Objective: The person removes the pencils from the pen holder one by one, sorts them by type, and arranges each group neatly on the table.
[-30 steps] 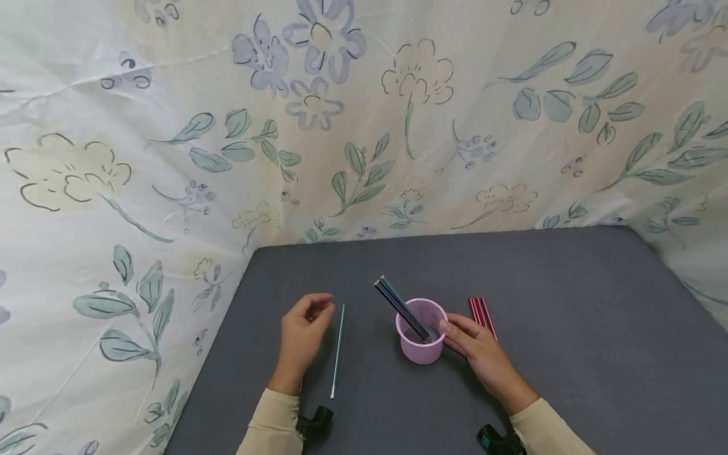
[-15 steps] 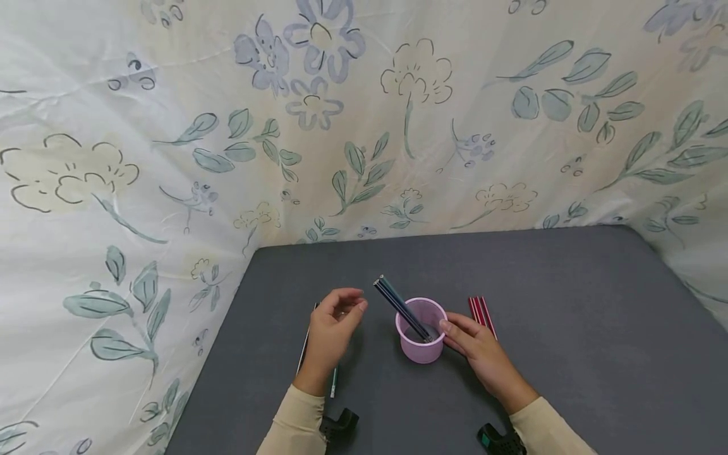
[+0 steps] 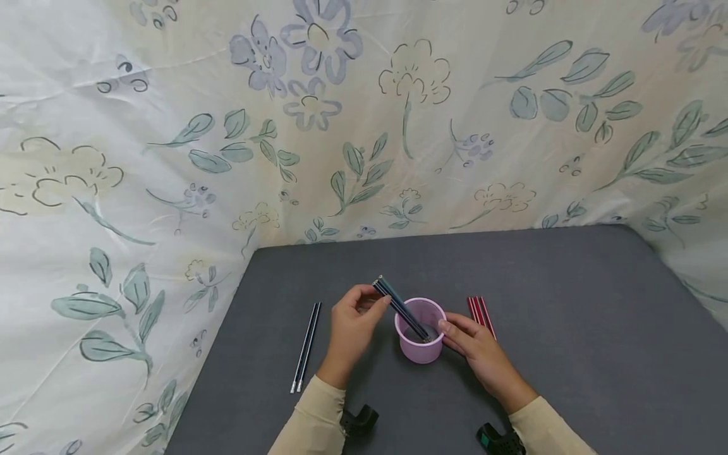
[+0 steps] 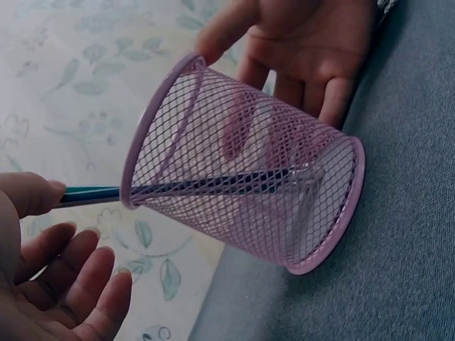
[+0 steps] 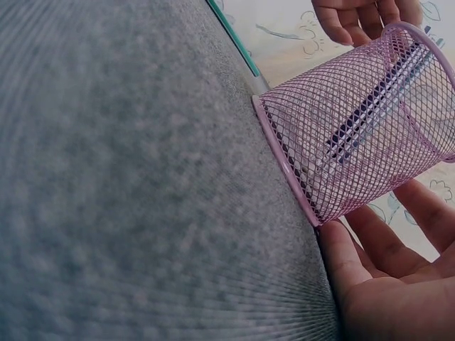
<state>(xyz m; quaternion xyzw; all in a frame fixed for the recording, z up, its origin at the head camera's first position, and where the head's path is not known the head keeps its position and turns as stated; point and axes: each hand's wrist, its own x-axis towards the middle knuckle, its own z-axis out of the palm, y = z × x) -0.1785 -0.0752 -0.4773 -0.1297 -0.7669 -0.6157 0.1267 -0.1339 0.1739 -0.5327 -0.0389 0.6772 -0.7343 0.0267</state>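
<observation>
A pink mesh pencil cup (image 3: 421, 351) stands upright on the grey table, with several dark blue and teal pencils (image 3: 400, 309) leaning leftward out of it. My left hand (image 3: 354, 328) is at their upper ends and pinches them between thumb and fingers; in the left wrist view the thumb (image 4: 32, 193) lies along the pencils while the other fingers hang loosely below. From the right, my right hand (image 3: 483, 351) grips the cup, its thumb at the rim in the head view. Its fingers (image 5: 384, 245) are against the mesh in the right wrist view.
Two dark pencils (image 3: 305, 347) lie side by side left of my left hand. Red pencils (image 3: 481, 315) lie beyond my right hand, partly hidden by it. A teal pencil (image 5: 234, 39) lies on the table. Floral cloth (image 3: 364, 126) hangs along the table's back and sides.
My left hand has moved right, from beside the loose teal pencil to the pencils in the cup. The two dark pencils on the left have come into view. My right hand stays at the cup.
</observation>
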